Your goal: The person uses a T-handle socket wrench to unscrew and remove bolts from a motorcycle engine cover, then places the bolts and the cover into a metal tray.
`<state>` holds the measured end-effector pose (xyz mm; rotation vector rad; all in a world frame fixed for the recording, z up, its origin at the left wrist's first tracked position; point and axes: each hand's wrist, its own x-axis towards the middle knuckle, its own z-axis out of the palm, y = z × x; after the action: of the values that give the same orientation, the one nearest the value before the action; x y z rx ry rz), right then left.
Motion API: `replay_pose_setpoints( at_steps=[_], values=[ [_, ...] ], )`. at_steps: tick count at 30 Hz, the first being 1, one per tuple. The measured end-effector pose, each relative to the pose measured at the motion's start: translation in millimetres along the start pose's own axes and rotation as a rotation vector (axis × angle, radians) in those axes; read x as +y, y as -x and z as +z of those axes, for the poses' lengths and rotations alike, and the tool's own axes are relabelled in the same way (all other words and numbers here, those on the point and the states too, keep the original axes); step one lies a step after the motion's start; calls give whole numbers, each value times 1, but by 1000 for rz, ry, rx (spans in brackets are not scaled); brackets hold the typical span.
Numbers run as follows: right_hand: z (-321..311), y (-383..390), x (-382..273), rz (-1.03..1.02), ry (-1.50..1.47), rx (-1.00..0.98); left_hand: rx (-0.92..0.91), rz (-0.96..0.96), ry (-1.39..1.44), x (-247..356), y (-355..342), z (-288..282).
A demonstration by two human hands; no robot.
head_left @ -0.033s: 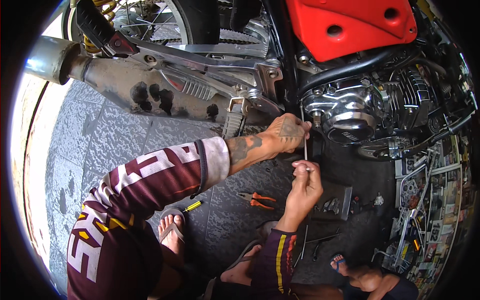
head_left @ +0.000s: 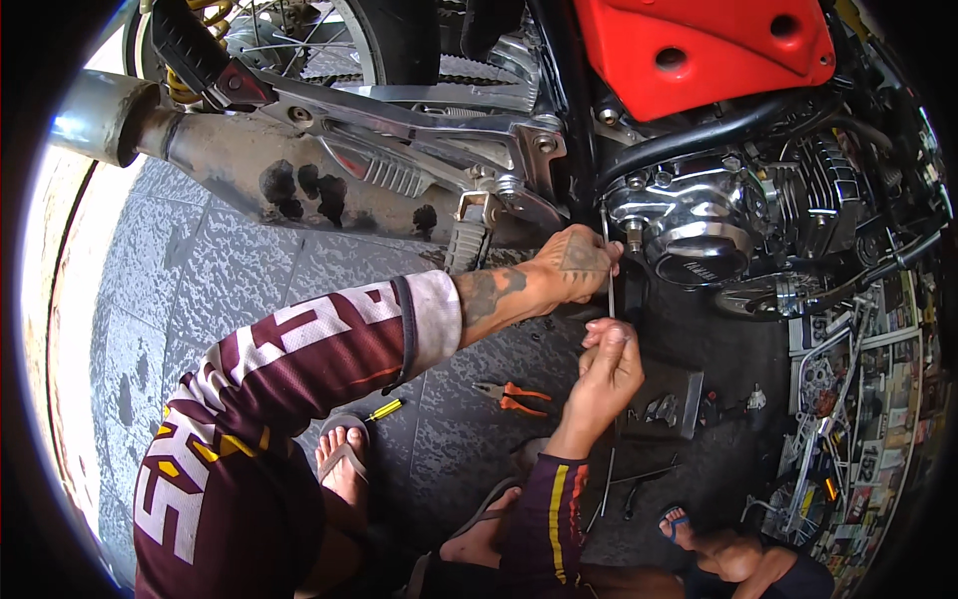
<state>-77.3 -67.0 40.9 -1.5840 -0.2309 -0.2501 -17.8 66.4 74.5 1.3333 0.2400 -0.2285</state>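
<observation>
In the left hand (head_left: 577, 268), the fingers are clamped on a thin metal rod (head_left: 612, 298), its near end pinched by the right hand (head_left: 611, 367). If force is applied askew or the pinch is loosened, the chrome engine cover (head_left: 707, 238) just beside could be scratched.

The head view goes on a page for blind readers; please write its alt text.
A person's left hand and right hand are at a thin metal rod beside a motorcycle engine, the right one lower in frame. Orange-handled pliers and a yellow-handled tool lie on grey floor tiles.
</observation>
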Motion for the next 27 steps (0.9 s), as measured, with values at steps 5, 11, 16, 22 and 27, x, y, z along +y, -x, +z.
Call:
replay_pose_setpoints(
  at_steps=[5,11,16,22,27],
  values=[
    [17,5,11,332,-784,293,-129,-73,91,-8,-4,10],
    [21,11,8,380,-653,111,-83,-34,63,-7,-1,2],
    [6,18,5,245,89,-3,-42,-30,92,-5,2,0],
    [12,19,21,213,32,13,4,11,34,-3,-1,0],
    [15,22,9,190,-25,67,77,34,-78,-6,-1,8]
  ],
)
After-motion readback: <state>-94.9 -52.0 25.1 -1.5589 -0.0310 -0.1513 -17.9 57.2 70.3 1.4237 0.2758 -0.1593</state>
